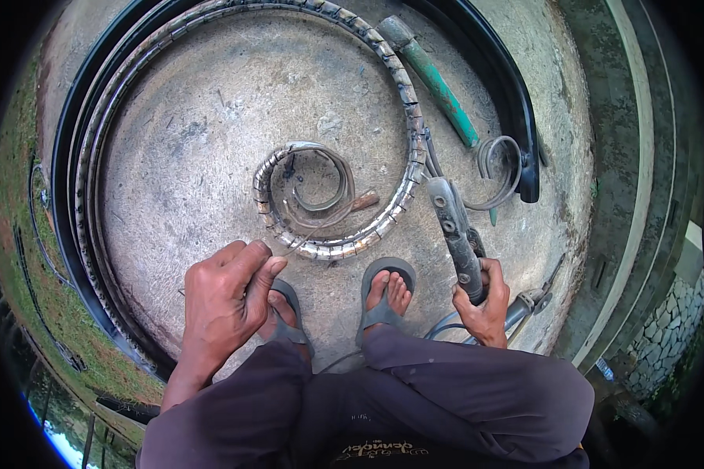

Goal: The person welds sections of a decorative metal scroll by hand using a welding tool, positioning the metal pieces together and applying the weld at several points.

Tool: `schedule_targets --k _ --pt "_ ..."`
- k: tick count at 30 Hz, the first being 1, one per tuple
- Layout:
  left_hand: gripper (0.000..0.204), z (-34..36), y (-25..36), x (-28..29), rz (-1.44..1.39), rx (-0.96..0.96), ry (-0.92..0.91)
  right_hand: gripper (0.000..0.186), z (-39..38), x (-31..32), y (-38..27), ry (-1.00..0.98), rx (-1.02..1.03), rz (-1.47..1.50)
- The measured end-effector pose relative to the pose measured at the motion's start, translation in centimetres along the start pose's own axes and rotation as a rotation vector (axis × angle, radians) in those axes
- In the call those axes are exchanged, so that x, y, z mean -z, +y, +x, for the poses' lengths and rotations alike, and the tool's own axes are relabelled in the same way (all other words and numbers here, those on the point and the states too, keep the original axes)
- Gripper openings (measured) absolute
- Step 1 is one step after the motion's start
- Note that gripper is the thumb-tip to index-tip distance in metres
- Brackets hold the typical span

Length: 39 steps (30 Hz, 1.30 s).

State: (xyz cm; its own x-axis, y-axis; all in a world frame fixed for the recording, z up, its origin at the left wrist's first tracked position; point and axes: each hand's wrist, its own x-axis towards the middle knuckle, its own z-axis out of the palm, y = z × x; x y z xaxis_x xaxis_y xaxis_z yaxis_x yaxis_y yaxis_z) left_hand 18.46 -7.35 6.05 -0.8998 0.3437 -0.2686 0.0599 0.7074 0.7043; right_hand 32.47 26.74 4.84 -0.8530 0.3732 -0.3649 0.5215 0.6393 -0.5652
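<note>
My left hand [231, 293] is closed in a pinch, thumb against forefinger, on a thin wire [299, 247] that reaches toward the small curl of the metal scroll [321, 252]. That scroll is a silvery spiral with notches cut along its length, lying on the concrete. Wrapped round the grip of a dark grey welding electrode holder [452, 223] is my right hand [486, 306]. The holder points away from me, its side dotted with round screws and a lever along its right edge. Its tip is near the scroll's right side.
A curved black channel [516, 102] rings the scroll. At the far right lie a hammer with a green handle [438, 90] and a loop of grey cable [497, 168]. An angle grinder [528, 305] is beside my right hand. My sandalled feet [386, 297] stand near the scroll.
</note>
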Motion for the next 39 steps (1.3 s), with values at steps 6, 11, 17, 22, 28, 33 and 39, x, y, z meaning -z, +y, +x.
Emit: schedule_targets --k 6,11,17,22,28,33,39 --pt "0.019 1.6 0.9 -2.7 0.005 -0.048 -0.013 0.053 -0.6 -0.1 -0.1 0.005 0.077 -0.091" --pt "0.022 2.4 0.9 -3.7 -0.134 -0.023 0.012 0.052 -0.3 0.3 0.3 0.120 0.087 -0.099" --pt "0.024 3.6 1.2 -3.8 -0.175 -0.003 0.021 0.052 0.0 -0.1 0.3 0.105 0.118 -0.090" --pt "0.020 4.4 1.2 -4.4 -0.172 -0.004 -0.003 0.053 0.6 -0.4 0.0 0.092 0.159 -0.115" --pt "0.018 5.0 1.1 -5.0 -0.192 0.023 -0.027 0.054 1.1 -0.2 0.2 0.084 0.180 -0.169" --pt "0.018 5.5 1.0 -5.2 -0.214 0.055 -0.045 0.055 1.8 -0.2 0.1 0.095 0.296 -0.249" --pt "0.026 5.8 0.6 -5.9 -0.268 0.043 -0.010 0.055 2.3 -0.1 -0.1 0.069 0.268 -0.247"
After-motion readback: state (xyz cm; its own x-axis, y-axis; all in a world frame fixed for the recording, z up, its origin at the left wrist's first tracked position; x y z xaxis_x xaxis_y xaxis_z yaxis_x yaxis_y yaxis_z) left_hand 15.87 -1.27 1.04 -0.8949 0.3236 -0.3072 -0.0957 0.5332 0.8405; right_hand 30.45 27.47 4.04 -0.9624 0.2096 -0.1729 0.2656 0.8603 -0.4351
